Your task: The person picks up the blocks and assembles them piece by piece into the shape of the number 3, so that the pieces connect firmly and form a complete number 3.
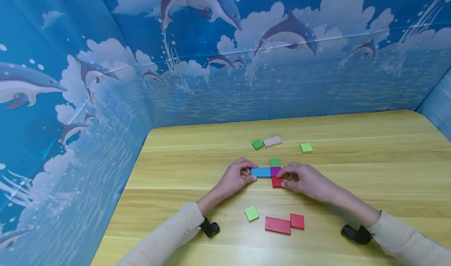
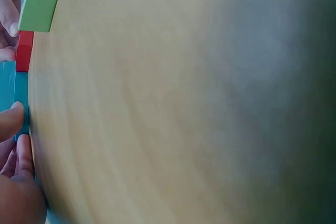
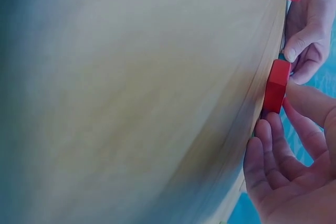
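So I'm pinching a blue block (image 1: 261, 172) with my left hand (image 1: 236, 177). Right hand (image 1: 308, 180) is gripping a red block (image 1: 276, 182).

Head looks down; close wrist views share tabletop (image 1: 370, 152).

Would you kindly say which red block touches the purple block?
The red block directly below the purple block in the head view; the long red block and red square lie farther down, not touching it.

Flat blue bar (image 1: 261, 173) end-on against purple block (image 1: 274, 171) between green block (image 1: 275, 162) and red block (image 1: 276, 183)
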`<move>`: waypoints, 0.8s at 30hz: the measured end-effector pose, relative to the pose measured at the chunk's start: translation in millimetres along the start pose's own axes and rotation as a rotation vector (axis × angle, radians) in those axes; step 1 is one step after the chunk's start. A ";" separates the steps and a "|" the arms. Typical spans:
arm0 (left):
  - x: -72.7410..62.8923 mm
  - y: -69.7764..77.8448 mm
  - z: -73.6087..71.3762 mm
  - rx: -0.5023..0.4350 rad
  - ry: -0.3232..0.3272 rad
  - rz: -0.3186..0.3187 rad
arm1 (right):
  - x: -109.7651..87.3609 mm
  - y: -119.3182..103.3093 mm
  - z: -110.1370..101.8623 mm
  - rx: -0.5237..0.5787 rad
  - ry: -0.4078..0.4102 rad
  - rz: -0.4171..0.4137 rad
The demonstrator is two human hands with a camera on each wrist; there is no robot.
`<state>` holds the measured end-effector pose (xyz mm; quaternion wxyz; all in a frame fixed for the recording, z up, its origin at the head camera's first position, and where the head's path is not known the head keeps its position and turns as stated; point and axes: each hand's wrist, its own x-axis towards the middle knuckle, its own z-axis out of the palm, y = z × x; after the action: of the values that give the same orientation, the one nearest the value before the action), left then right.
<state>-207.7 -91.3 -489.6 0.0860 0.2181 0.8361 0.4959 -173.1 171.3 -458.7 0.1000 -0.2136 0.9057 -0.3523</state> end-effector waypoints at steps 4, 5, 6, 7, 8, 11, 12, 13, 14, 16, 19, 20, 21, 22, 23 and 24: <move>-0.3 -0.4 0.6 -0.005 -0.001 0.002 | -0.8 -1.6 0.1 -0.004 0.004 0.008; -0.2 -0.5 0.8 -0.007 -0.001 0.001 | -1.0 -1.8 0.0 -0.005 0.004 0.010; -0.1 -0.7 1.1 -0.008 -0.002 0.001 | -1.3 -1.8 -0.1 -0.006 0.004 0.011; 0.1 -0.9 1.3 -0.010 -0.001 0.000 | -1.6 -1.8 -0.2 -0.006 0.004 0.011; 0.2 -0.8 1.5 -0.010 -0.001 0.001 | -1.8 -1.7 -0.4 -0.004 0.003 0.010; 0.3 -0.7 1.8 -0.013 0.004 0.002 | -2.9 -0.9 -1.2 0.007 0.001 0.004; 0.3 -0.7 1.9 -0.017 0.005 0.003 | -3.4 -0.5 -1.7 0.014 0.003 0.002; 0.3 -0.7 1.9 -0.020 0.006 0.003 | -4.1 -0.2 -2.2 0.020 0.006 0.000; 0.5 -0.8 1.9 -0.022 0.007 0.003 | -4.9 -0.1 -2.9 0.025 0.009 -0.002; 0.6 -0.8 1.9 -0.025 0.008 0.001 | -6.9 -0.1 -4.3 0.033 0.017 -0.006; 0.9 -1.4 1.8 -0.022 0.007 -0.007 | -10.6 -1.3 -6.7 0.035 0.026 -0.014; 1.0 -1.6 1.7 -0.019 0.007 -0.010 | -11.9 -2.0 -7.4 0.032 0.029 -0.017; 0.8 -1.6 1.5 -0.015 0.007 -0.009 | -13.4 -2.8 -8.0 0.032 0.030 -0.020; 0.9 -1.6 1.4 -0.012 0.006 -0.010 | -15.0 -3.9 -8.7 0.032 0.032 -0.023; 1.0 -1.7 1.3 -0.009 0.005 -0.010 | -16.7 -5.0 -9.3 0.031 0.034 -0.026; 1.1 -2.0 1.2 -0.005 0.004 -0.011 | -18.5 -6.4 -9.9 0.029 0.035 -0.029</move>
<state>-208.8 -90.7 -491.8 0.0875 0.2123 0.8363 0.4978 -157.9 181.5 -446.5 0.0823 -0.2190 0.8989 -0.3705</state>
